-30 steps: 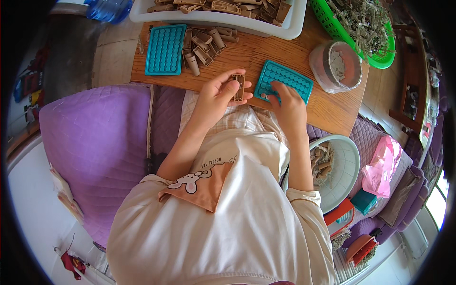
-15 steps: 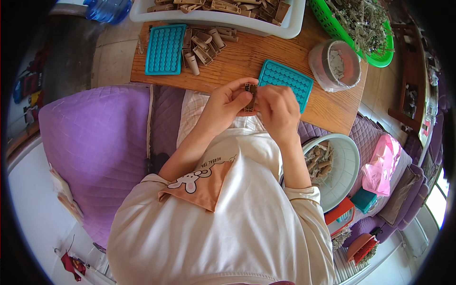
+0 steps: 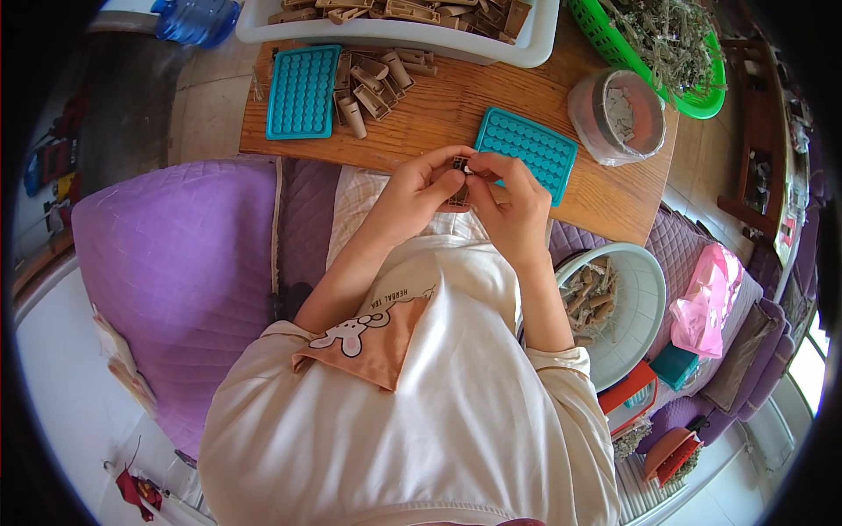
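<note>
Head view: the left hand (image 3: 417, 191) grips a brown casing (image 3: 459, 195) in front of the table edge; the right hand (image 3: 517, 206) pinches at its upper end, apparently on a small pale part (image 3: 468, 170). Such work is best done with the casing braced and the fingertips pressing squarely. Counted: two teal trays (image 3: 303, 96), one white bin (image 3: 543, 39), one plastic-lined tub (image 3: 589, 131); piled casings (image 3: 353, 116) overlap beyond counting.

L hand (image 3: 414, 200), upper ctr of frame, curled, L thumb (image 3: 450, 182) bent in; R hand (image 3: 519, 210) just to its right, R thumb (image 3: 481, 189) & index (image 3: 491, 163) pinched nearly tog. L forearm (image 3: 348, 263) slants up-right, R forearm (image 3: 545, 302) up & slightly left.
</note>
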`<control>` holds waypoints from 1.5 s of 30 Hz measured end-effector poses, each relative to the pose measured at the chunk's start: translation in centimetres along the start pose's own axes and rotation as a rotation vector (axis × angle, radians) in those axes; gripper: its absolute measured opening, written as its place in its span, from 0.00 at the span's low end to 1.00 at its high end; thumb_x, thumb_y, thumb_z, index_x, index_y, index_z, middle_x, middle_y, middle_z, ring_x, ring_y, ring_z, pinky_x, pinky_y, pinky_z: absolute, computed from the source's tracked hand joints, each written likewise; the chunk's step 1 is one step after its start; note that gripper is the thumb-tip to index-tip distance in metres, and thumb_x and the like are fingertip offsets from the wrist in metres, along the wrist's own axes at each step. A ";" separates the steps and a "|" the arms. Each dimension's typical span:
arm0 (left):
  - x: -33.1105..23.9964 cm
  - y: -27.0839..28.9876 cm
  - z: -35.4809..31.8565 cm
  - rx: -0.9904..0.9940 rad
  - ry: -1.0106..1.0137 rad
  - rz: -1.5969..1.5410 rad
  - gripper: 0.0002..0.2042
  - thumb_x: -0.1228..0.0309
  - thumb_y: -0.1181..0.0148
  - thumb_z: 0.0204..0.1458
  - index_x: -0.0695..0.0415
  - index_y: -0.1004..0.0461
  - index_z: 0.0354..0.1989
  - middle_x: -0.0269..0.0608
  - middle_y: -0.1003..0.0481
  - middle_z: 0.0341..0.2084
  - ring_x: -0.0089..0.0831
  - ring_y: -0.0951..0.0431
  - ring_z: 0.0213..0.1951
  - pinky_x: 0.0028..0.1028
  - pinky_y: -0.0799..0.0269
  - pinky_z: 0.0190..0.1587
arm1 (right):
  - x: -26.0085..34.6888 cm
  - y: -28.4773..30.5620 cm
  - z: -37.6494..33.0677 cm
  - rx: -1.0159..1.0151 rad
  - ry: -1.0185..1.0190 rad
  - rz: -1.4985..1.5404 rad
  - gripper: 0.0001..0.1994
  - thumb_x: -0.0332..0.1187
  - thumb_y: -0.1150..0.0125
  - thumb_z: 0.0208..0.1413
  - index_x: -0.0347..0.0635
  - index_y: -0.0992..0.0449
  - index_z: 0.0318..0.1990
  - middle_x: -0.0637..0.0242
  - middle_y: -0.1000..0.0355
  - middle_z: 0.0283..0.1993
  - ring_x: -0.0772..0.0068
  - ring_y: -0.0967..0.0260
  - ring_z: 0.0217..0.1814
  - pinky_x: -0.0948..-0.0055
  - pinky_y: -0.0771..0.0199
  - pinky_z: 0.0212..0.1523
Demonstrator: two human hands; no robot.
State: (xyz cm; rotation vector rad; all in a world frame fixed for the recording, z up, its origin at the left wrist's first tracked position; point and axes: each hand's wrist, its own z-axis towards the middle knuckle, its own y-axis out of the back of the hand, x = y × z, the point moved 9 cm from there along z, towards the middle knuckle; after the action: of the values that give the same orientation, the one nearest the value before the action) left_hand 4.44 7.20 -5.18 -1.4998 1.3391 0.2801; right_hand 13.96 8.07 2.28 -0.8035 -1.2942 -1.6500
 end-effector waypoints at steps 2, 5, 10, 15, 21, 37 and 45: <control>0.0 -0.1 0.0 0.014 0.010 0.021 0.15 0.73 0.56 0.52 0.60 0.40 0.48 0.35 0.34 0.38 0.21 0.31 0.38 0.24 0.28 0.38 | -0.1 0.2 0.0 -0.001 -0.003 -0.014 0.09 0.20 0.42 0.38 0.39 0.30 0.30 0.64 0.32 0.25 0.68 0.35 0.25 0.75 0.34 0.22; -0.2 -0.8 -0.1 0.055 0.018 0.008 0.15 0.72 0.55 0.52 0.60 0.40 0.49 0.35 0.34 0.38 0.21 0.31 0.38 0.25 0.28 0.38 | -0.2 0.3 -0.2 -0.012 -0.021 -0.049 0.07 0.21 0.42 0.38 0.39 0.30 0.28 0.65 0.33 0.24 0.69 0.35 0.24 0.76 0.34 0.22; 0.2 -0.6 0.0 0.057 0.036 -0.011 0.15 0.71 0.56 0.52 0.60 0.40 0.48 0.36 0.33 0.37 0.21 0.31 0.37 0.25 0.28 0.37 | 0.6 0.4 0.0 0.039 0.131 -0.175 0.06 0.21 0.42 0.38 0.39 0.29 0.26 0.66 0.32 0.23 0.69 0.35 0.24 0.77 0.35 0.21; 0.0 0.4 0.1 0.006 0.059 -0.025 0.13 0.71 0.57 0.52 0.60 0.38 0.46 0.39 0.30 0.33 0.24 0.27 0.32 0.22 0.28 0.33 | -0.9 1.3 0.0 0.003 -0.030 -0.055 0.08 0.22 0.42 0.38 0.40 0.28 0.29 0.65 0.31 0.26 0.66 0.35 0.26 0.74 0.34 0.25; -0.3 1.4 0.1 -0.057 0.023 -0.010 0.12 0.72 0.59 0.51 0.61 0.36 0.42 0.40 0.29 0.30 0.24 0.27 0.28 0.22 0.29 0.30 | -2.9 0.2 -0.5 0.103 0.067 -0.466 0.13 0.26 0.42 0.38 0.42 0.31 0.36 0.65 0.32 0.25 0.67 0.35 0.27 0.71 0.34 0.26; -0.9 -0.9 -0.7 0.021 -0.012 0.034 0.13 0.75 0.56 0.52 0.63 0.39 0.46 0.38 0.30 0.30 0.23 0.27 0.30 0.19 0.29 0.34 | 1.5 1.1 -1.0 -0.114 0.154 -0.116 0.08 0.19 0.42 0.37 0.38 0.31 0.28 0.63 0.30 0.27 0.67 0.31 0.27 0.75 0.30 0.26; -0.4 0.1 -1.3 0.017 0.043 0.105 0.11 0.74 0.57 0.51 0.62 0.37 0.42 0.39 0.30 0.30 0.21 0.28 0.28 0.18 0.30 0.29 | 1.7 1.2 -0.3 0.094 0.269 -0.135 0.15 0.19 0.40 0.33 0.38 0.31 0.33 0.61 0.30 0.33 0.63 0.32 0.36 0.74 0.30 0.30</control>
State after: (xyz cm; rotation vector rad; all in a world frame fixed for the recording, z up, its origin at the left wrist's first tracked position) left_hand 3.58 6.41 -4.37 -1.4311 1.4536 0.3034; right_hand 14.36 7.31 4.15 -0.4287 -1.2457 -1.7215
